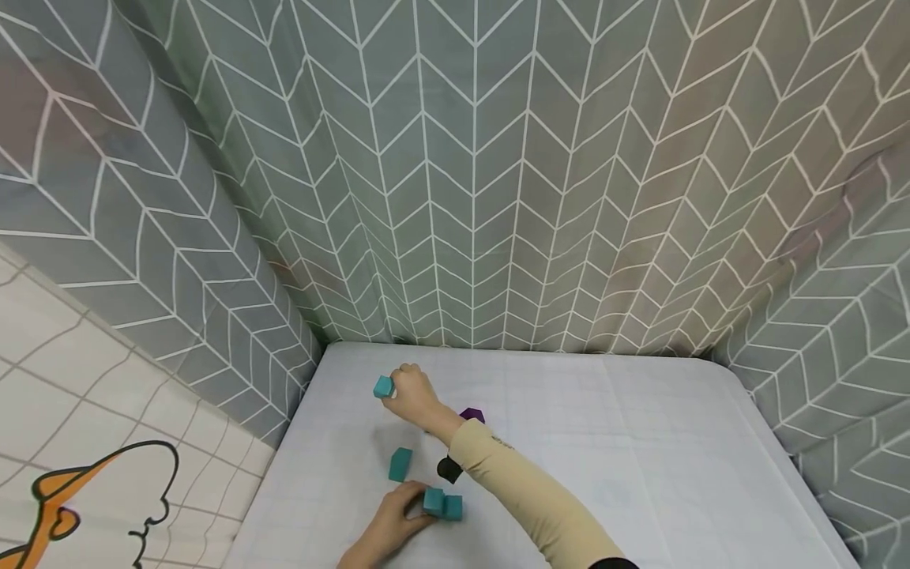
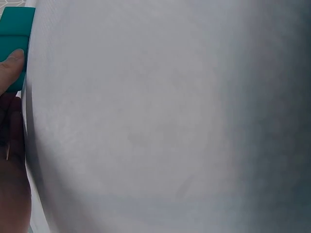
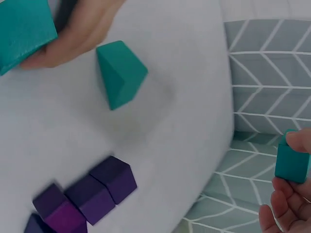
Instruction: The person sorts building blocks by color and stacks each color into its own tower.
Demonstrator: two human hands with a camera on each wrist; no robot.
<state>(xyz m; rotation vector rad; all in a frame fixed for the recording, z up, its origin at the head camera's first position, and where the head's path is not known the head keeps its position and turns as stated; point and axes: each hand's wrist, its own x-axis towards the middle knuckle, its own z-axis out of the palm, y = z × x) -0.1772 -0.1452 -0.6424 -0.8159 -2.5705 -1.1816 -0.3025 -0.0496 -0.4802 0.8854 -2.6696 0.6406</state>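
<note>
The small teal block (image 1: 383,387) sits at nine o'clock from the right hand (image 1: 415,395), above the white cloth; in the right wrist view it is pinched between the thumb, at twelve o'clock on it, and the fingertips at six, with the lower fingers loosely bent. The left hand (image 1: 387,518) pinches the teal stepped block (image 1: 435,501), which lies at three o'clock from its palm, thumb on the near side and forefinger on the far side. At twelve o'clock from that hand a teal wedge (image 1: 400,464) lies loose on the white cloth (image 1: 640,450), touched by neither hand. A black block (image 1: 449,469) lies at three o'clock from the wedge, and a purple block (image 1: 472,414) shows at about one o'clock from the black one; the beige sleeve (image 1: 533,482) covers the gap, so whether they join cannot be told. The right wrist view shows a row of purple cubes (image 3: 90,199) toward seven o'clock, cut by the bottom edge. In the left wrist view the left edge crops hand and block, leaving mainly a thumb on a teal face and some dim fingers; blurred pale cloth fills most of the rest.
</note>
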